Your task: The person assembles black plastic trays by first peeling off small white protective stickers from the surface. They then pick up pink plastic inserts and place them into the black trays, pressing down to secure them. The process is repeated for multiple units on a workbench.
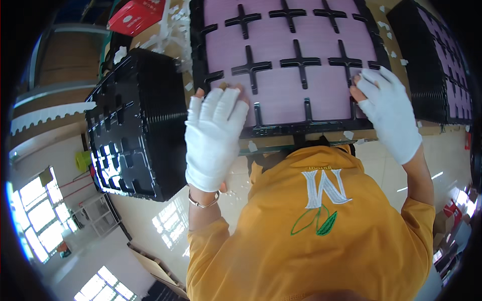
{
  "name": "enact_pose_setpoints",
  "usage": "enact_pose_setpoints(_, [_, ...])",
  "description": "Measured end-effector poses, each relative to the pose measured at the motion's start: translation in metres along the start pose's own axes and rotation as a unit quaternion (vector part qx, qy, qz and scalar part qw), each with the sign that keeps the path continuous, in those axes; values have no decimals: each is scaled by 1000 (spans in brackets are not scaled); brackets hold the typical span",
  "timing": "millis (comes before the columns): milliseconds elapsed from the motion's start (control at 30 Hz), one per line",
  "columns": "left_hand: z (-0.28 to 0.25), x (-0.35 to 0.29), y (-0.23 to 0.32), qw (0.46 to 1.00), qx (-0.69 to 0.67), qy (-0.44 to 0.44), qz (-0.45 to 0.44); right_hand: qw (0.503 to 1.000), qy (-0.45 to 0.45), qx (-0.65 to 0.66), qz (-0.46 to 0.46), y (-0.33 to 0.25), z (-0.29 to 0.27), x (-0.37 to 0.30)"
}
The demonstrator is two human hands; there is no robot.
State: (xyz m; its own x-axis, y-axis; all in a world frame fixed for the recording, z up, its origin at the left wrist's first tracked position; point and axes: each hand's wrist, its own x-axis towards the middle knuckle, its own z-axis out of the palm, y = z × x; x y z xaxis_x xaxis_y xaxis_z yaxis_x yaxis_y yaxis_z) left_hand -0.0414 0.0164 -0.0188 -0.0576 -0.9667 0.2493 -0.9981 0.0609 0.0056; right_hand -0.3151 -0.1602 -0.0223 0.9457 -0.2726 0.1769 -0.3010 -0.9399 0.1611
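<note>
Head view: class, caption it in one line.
Gloved left hand and right hand press pink sheets into black tray.

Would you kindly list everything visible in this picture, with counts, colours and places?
Black plastic tray with cross-shaped dividers holding pale purple sheets: one, black and purple, centre top, under both hands.
Stack of empty black plastic trays: one stack, black, left of the centre tray.
Stack of black trays with purple sheets: one stack, black and purple, far right.
Red cardboard box: one, red, top left.
White scraps: many, white, scattered on the brown table.
Yellow-orange shirt: one, with a white and green embroidered emblem, lower centre.
Left hand: white fingerless glove, metal bracelet at the wrist, flat on the tray's near edge.
Right hand: white glove, on the tray's right corner.
</note>
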Motion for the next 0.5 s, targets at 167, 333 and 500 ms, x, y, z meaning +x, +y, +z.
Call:
enact_pose_setpoints(167, [3,-10,2,999,1,-32,-11,982,-167,-82,22,10,-11,-18])
enact_pose_setpoints(333, [-5,-19,8,994,93,-32,-47,980,-124,-97,120,13,-15,-33])
enact_pose_setpoints(500, [-18,-22,-9,996,20,-38,-84,998,7,7,68,30,-21,-24])
